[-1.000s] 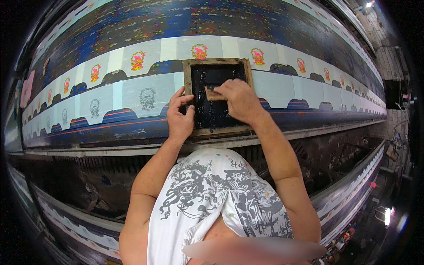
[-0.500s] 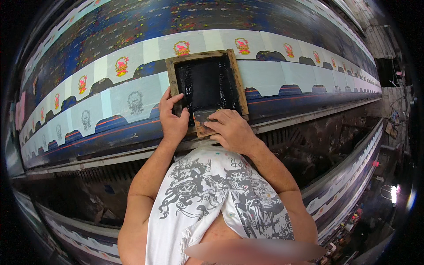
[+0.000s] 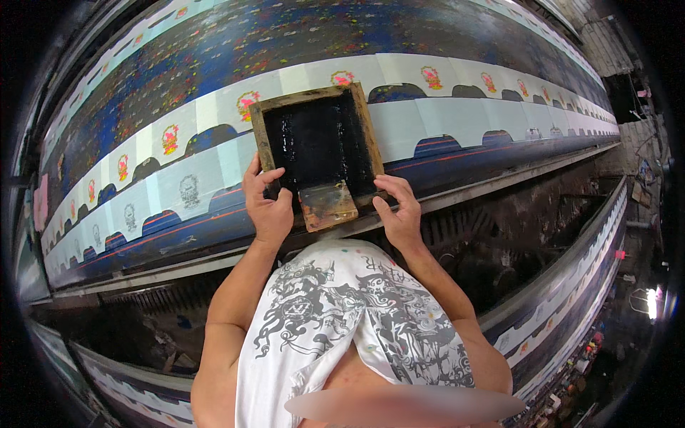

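Note:
A wooden screen frame (image 3: pixel 367 128) with a black, wet-looking mesh lies over a row of pale cut pieces (image 3: pixel 457 118) on the long table. My left hand (image 3: pixel 267 200) grips its lower left side, thumb and fingers around the wood. At the lower right corner, my right hand (image 3: pixel 396 210) has curled fingers on the frame. A stained flat squeegee (image 3: pixel 327 205) rests untouched across the frame's near edge, between my two hands. To the left, pale pieces carry faint outline prints (image 3: pixel 189 190); those in the farther row carry pink and yellow prints (image 3: pixel 170 139).
A metal rail (image 3: pixel 471 187) runs along the table's near edge, above a dark gap (image 3: pixel 499 271). Another long table (image 3: pixel 564 299) with pieces lies behind me on the right. Paint-spattered dark surface (image 3: pixel 235 36) stretches beyond the rows, and a lit tube (image 3: pixel 651 303) shows at far right.
My right hand has let go of the squeegee, leaving it on the near edge, and moved right onto the frame. The frame has shifted left across the table with my left hand.

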Demonstrator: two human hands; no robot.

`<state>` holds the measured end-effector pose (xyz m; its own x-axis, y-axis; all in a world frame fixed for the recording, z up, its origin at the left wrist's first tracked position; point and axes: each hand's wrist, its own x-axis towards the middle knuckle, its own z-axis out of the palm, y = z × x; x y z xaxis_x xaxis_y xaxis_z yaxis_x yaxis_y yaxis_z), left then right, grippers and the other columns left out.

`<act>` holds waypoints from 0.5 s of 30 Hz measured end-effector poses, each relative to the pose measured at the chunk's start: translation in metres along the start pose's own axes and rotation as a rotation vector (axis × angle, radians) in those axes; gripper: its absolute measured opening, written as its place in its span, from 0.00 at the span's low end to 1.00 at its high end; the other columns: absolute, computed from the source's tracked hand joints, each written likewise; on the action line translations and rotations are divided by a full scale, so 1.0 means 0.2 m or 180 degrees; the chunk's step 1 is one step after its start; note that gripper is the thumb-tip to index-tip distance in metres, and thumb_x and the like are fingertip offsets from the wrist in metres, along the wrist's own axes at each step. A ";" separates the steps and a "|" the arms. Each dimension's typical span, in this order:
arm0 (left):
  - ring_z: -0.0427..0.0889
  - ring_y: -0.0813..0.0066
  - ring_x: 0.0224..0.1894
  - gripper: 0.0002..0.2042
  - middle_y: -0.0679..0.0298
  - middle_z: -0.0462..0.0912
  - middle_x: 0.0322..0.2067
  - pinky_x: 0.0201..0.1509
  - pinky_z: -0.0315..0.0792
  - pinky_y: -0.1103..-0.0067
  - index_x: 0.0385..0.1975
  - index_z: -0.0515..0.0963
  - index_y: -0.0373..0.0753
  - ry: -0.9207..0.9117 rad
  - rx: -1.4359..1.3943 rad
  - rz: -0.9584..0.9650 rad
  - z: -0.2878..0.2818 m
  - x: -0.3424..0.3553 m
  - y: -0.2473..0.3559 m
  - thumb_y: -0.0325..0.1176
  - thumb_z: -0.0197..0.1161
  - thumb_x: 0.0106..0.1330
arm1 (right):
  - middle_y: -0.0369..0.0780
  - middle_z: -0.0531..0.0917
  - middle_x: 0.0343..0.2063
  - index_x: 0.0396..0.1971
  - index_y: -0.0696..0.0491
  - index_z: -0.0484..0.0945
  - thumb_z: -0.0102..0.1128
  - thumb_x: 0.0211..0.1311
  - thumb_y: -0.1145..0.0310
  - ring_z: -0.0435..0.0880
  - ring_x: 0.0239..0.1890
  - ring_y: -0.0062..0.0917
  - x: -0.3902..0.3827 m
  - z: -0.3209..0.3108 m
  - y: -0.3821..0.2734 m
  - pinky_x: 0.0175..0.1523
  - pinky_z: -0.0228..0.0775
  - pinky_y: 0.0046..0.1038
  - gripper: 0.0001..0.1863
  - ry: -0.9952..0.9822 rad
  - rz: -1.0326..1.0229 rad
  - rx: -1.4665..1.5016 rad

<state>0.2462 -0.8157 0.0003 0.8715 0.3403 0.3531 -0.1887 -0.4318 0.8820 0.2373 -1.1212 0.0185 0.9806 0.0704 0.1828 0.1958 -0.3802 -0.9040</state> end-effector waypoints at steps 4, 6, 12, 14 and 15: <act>0.73 0.44 0.81 0.21 0.40 0.76 0.78 0.86 0.63 0.59 0.50 0.90 0.38 0.0071 -0.0053 0.0140 0.32 -0.02 0.06 0.15 0.68 0.57 | 0.45 0.90 0.64 0.61 0.54 0.90 0.77 0.70 0.75 0.85 0.71 0.42 0.06 -0.27 0.13 0.79 0.73 0.43 0.20 0.0068 -0.0123 -0.0090; 0.74 0.44 0.81 0.21 0.40 0.77 0.78 0.85 0.64 0.59 0.50 0.90 0.38 0.0062 -0.0067 0.0099 0.47 -0.05 0.10 0.15 0.68 0.56 | 0.45 0.91 0.63 0.60 0.53 0.90 0.78 0.69 0.75 0.85 0.72 0.42 0.09 -0.40 0.20 0.79 0.72 0.44 0.20 0.0060 -0.0099 -0.0132; 0.74 0.45 0.80 0.21 0.42 0.77 0.77 0.86 0.63 0.59 0.50 0.91 0.39 0.0127 -0.0206 -0.0129 0.77 -0.10 0.19 0.15 0.68 0.56 | 0.44 0.89 0.65 0.61 0.53 0.90 0.76 0.73 0.74 0.84 0.72 0.43 0.17 -0.70 0.36 0.79 0.73 0.46 0.18 -0.0089 -0.0069 -0.0101; 0.74 0.45 0.80 0.22 0.42 0.77 0.78 0.86 0.63 0.59 0.50 0.91 0.40 0.0152 -0.0205 -0.0172 0.82 -0.11 0.21 0.15 0.68 0.56 | 0.45 0.88 0.64 0.60 0.53 0.90 0.76 0.73 0.73 0.84 0.71 0.45 0.20 -0.74 0.36 0.78 0.73 0.48 0.17 -0.0033 -0.0406 -0.0453; 0.74 0.45 0.80 0.22 0.42 0.76 0.78 0.86 0.63 0.59 0.50 0.91 0.40 0.0161 -0.0215 -0.0204 0.84 -0.11 0.22 0.15 0.68 0.56 | 0.45 0.88 0.64 0.59 0.53 0.90 0.77 0.72 0.73 0.84 0.71 0.46 0.21 -0.76 0.35 0.77 0.73 0.48 0.17 -0.0133 -0.0682 -0.0678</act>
<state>0.2946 -0.9824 -0.0221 0.8591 0.4079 0.3092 -0.1650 -0.3511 0.9217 0.2912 -1.2843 0.0212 0.9173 0.2061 0.3406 0.3970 -0.5370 -0.7443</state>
